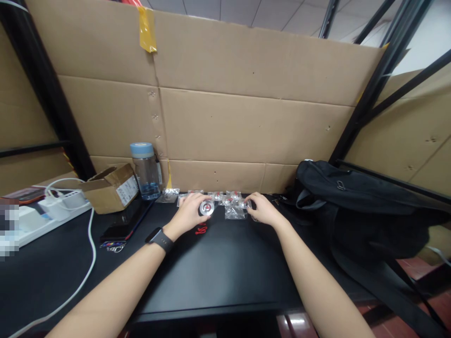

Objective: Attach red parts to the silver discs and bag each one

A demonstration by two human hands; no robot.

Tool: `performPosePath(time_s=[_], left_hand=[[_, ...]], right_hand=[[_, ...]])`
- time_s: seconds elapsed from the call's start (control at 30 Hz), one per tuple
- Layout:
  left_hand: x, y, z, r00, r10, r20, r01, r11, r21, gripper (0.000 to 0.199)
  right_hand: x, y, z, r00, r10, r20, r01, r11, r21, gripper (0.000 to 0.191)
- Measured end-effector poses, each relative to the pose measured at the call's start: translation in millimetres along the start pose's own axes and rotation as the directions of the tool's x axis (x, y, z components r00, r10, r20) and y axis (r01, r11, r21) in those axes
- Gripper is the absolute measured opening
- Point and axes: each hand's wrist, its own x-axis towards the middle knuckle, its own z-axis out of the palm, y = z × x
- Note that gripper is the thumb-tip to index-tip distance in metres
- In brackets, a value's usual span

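Note:
My left hand (pixel 190 210) is closed around the edge of a round silver disc with a red centre (pixel 206 207), its face turned toward me. A bundle of red cord (pixel 201 228) lies on the black tabletop just below that hand; whether it joins the disc I cannot tell. To the right, my right hand (pixel 263 209) has thumb and fingers curled in a pinch beside a group of clear plastic packets (pixel 235 212). Something shiny shows at its fingertips, too small to name. Several packets hold round pieces with red marks. Another clear packet (pixel 169 195) lies left of my left hand.
On the left stand a water bottle with a blue lid (pixel 143 171), an open cardboard box (pixel 112 190) and a white power strip (pixel 52 213) with a trailing cable. A dark phone-like slab (pixel 123 225) lies nearby. A black bag (pixel 362 211) fills the right side. Cardboard (pixel 225 126) walls the back.

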Motion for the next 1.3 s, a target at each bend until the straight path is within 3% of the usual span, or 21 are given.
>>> performPosePath(time_s=[0.1,0.23,0.5,0.57,0.67,0.73,0.83,0.93,1.07,1.17,1.3], left_hand=[[-1.4,-17.6,6.4,0.997,-0.07,0.026,0.07,0.998,-0.001,0.055],[-2.9,-35.6,13.6,0.985,-0.148,0.089,0.15,0.988,-0.019,0.055],[-1.4,-35.6,7.0,0.983,-0.135,0.123,0.13,0.99,0.048,0.06],[-0.7,-33.0,-2.0,0.985,-0.106,0.138,0.096,0.992,0.078,0.051],[-0.3,-31.0,-14.5,0.961,-0.022,0.274,0.004,0.998,0.064,0.031],[-0.4,-29.9,-18.0,0.939,0.016,0.344,-0.035,0.998,0.05,0.021],[-0.9,-27.2,-15.9,0.942,0.023,0.335,-0.031,0.999,0.017,0.01],[-1.5,-23.9,-13.7,0.939,0.055,0.34,-0.042,0.998,-0.046,0.012],[-1.1,-21.5,-22.9,0.933,0.084,0.35,-0.089,0.996,-0.002,0.019],[2.2,-20.4,-33.2,0.97,0.061,0.235,-0.06,0.998,-0.014,0.027],[7.9,-14.8,-34.9,0.998,-0.057,0.007,0.057,0.965,-0.255,0.029]], right_hand=[[-1.7,20.1,-6.4,0.991,0.073,0.112,-0.071,0.997,-0.028,0.036],[-3.4,31.0,-5.3,0.944,0.155,0.29,-0.159,0.987,-0.01,0.044],[-4.2,28.4,-6.5,0.935,0.224,0.276,-0.216,0.975,-0.06,0.046],[-5.3,28.2,-9.0,0.925,0.257,0.278,-0.24,0.966,-0.096,0.045],[-6.0,26.6,-11.5,0.924,0.265,0.277,-0.242,0.963,-0.116,0.041],[-5.8,24.2,-12.4,0.93,0.26,0.258,-0.237,0.964,-0.12,0.038],[-4.8,21.2,-13.5,0.946,0.248,0.207,-0.232,0.968,-0.097,0.036],[-3.5,21.4,-14.3,0.969,0.219,0.111,-0.215,0.975,-0.048,0.039],[-0.9,20.4,-14.1,0.989,0.129,-0.067,-0.125,0.99,0.063,0.054],[1.4,7.5,-12.3,0.978,0.059,-0.198,-0.022,0.983,0.183,0.052],[0.7,-33.4,-4.7,0.961,-0.045,-0.272,0.135,0.937,0.321,0.046]])
